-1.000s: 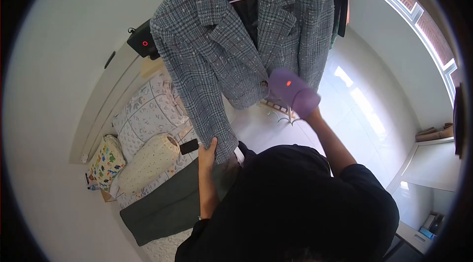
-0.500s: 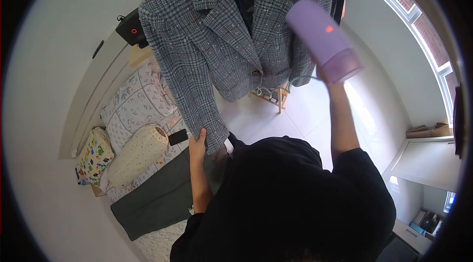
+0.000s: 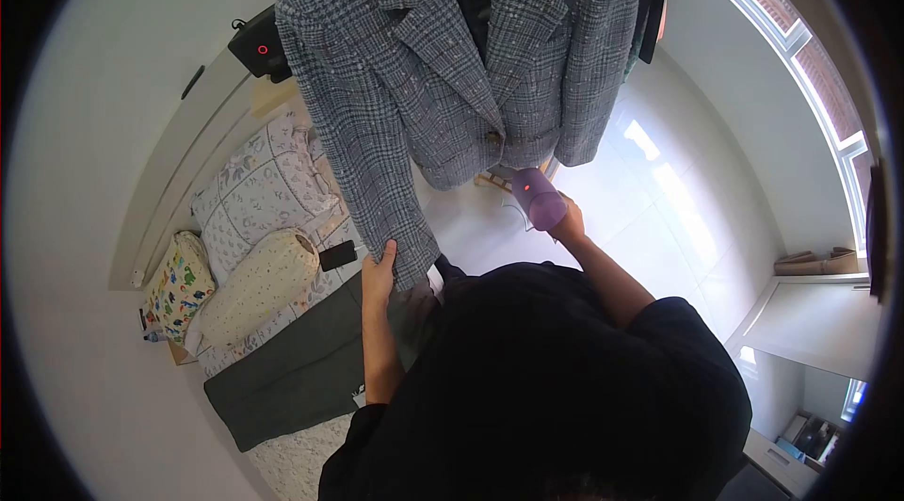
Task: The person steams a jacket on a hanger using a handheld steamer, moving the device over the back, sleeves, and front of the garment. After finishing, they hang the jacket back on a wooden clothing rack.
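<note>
The bed [image 3: 254, 181] ran along the left of the frame, from the middle down to the lower left, covered with a pale quilted spread. A dark grey blanket [image 3: 292, 379] lay across its lower end, just left of the person's dark sleeve.

A grey plaid jacket [image 3: 452, 58] hung across the upper centre of the frame, its front open over a dark lining and its left-hand sleeve dropping down towards the centre. The sleeve's cuff sat at the left hand [image 3: 379, 275], whose fingers [image 3: 386, 251] were closed on the cuff's edge, holding the sleeve out straight.

Right of centre, just under the jacket's hem, the right hand [image 3: 568, 221] was wrapped around a purple handheld steamer [image 3: 537, 197]. Its body pointed up and left at the hem, a small red light showing on it, and its head lay very close to the cloth; whether it touched could not be told.

On the bed a cream dotted bolster [image 3: 254, 289] lay slantwise, touching a colourful printed pillow [image 3: 174, 286] at the far left. A small black device [image 3: 337, 255] rested just right of the bolster's end, near the left hand. At the upper left, beside the jacket's shoulder, a black box with a red light [image 3: 262, 47] sat by the wall.
</note>
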A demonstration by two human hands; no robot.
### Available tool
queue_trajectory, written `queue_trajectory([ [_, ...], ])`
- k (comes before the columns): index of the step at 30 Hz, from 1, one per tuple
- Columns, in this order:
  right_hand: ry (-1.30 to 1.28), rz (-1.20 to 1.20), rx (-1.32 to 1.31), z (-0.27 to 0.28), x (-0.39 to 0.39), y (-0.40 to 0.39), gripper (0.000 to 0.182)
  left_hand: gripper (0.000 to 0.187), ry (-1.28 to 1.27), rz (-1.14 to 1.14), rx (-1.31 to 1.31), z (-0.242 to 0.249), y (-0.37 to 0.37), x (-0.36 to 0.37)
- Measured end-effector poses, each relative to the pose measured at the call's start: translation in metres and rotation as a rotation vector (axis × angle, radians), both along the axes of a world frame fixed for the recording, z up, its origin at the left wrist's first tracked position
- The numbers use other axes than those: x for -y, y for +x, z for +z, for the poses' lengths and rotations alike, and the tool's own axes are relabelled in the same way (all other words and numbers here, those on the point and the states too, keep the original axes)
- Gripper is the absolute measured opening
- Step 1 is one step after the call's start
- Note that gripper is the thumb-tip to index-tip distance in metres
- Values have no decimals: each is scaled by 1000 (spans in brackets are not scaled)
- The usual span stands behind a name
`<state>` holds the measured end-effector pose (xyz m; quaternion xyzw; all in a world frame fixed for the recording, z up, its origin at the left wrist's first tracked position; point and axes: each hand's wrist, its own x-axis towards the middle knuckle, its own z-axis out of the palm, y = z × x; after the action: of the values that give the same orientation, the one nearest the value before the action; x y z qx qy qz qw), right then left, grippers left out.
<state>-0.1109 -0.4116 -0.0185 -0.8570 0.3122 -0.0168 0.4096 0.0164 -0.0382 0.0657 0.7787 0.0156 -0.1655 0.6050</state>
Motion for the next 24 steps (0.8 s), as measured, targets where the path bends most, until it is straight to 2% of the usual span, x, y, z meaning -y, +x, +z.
queue_trajectory([
  [2, -150, 33, 231, -1, 7, 0, 42, 50, 1, 17, 20, 3, -2, 1],
  [4, -111, -3, 364, 19, 18, 13, 42, 51, -15, 9, -29, 13, -4, 3],
  [5, -174, -3, 441, -6, 35, 23, 41, 52, -32, 2, -71, 17, -4, 5],
  [6, -566, 102, 440, 16, 43, 32, 34, 52, -31, 1, -74, 19, -5, 6],
  [7, -735, 101, 577, 37, 53, 40, 23, 52, -27, 5, -51, 20, -6, 7],
  [8, -734, 96, 576, 66, 43, 39, 23, 52, -22, 8, -25, 22, -7, 8],
  [11, -464, -60, 667, 147, 95, 59, 23, 52, 29, 5, -57, 31, -8, 11],
  [14, -195, -217, 752, 225, 130, 48, 22, 52, 47, -1, -27, 16, -4, 7],
  [16, -19, -310, 809, 287, 103, 43, 22, 52, 74, -3, -26, 14, -3, 6],
  [17, -24, -311, 812, 289, 106, 41, 22, 52, 99, 3, -26, 13, -2, 6],
  [19, -364, -111, 875, 293, 115, 34, 20, 52, 76, 3, -24, 7, 0, 4],
  [20, -370, -108, 876, 286, 119, 33, 20, 53, 58, 6, -26, 5, 1, 4],
  [22, -593, -96, 815, 248, 127, 33, 19, 55, 40, 8, 5, 2, 0, 5],
  [23, -718, -47, 880, 223, 130, 31, 19, 56, 30, 12, 34, 1, 0, 6],
  [24, -881, -2, 757, 204, 128, 25, 19, 56, 23, 14, 33, 4, -1, 8],
])
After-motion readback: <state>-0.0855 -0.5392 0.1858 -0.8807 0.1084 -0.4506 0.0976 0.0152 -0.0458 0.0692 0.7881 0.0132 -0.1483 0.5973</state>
